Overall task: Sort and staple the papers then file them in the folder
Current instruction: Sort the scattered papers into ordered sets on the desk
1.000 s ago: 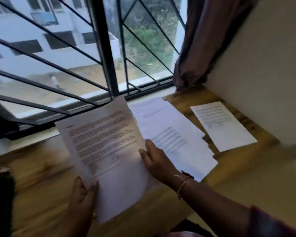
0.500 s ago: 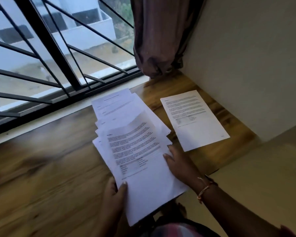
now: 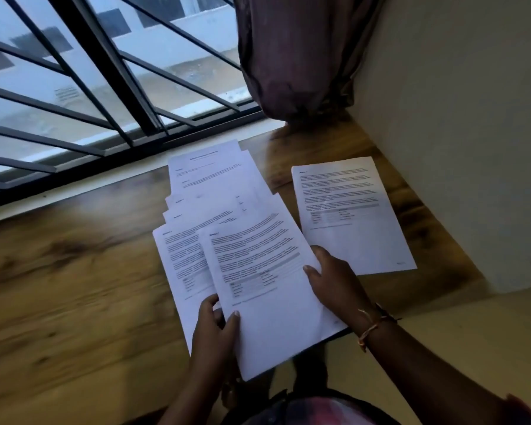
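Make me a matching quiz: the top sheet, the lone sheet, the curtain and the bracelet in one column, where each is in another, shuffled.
Things: 1 top sheet; 2 lone sheet; 3 curtain; 4 bracelet.
Places: A on the wrist of the right hand; B hanging bunched above the table corner; C gripped by left hand and right hand; D lying alone, flat on the table.
Pairs: 1-C; 2-D; 3-B; 4-A.
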`<state>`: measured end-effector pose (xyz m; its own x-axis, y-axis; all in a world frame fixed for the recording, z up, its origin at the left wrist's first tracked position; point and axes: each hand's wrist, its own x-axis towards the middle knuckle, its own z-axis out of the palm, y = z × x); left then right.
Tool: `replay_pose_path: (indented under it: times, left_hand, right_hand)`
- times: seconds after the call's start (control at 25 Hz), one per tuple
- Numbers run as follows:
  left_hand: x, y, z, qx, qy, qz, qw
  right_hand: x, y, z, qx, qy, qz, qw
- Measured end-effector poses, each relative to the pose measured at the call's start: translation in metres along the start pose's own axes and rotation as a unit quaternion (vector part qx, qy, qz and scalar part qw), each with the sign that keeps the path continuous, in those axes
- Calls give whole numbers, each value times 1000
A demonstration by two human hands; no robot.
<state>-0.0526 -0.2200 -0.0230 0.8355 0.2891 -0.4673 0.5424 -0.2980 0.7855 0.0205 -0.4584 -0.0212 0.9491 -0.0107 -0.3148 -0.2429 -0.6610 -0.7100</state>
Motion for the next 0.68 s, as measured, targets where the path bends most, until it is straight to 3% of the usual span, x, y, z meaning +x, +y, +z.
replay_pose_path:
  times: [0.2,0.32,0.4,0.52,0.6,0.68]
  left_hand:
    - [-2,5,7,53,35,2,998]
    - [-5,7,13,82,48,1,995]
    - [-6,7,16,118,65,12,991]
    - [-9,6,22,221,99,25,970]
    - [-11,7,27,294,117,87,944]
    - [-9,9,32,329,84,156,928]
  right_hand:
    - [13,9,-3,-82,42,-28,995]
    - [25,23,-12,-220,141,-38,965]
    - [36,33,-19,-276,152,0,949]
    - [52,48,-30,-280,140,55,948]
    - [59,56,-38,-268,141,79,950]
    - [64,61,-44,-254,128,99,954]
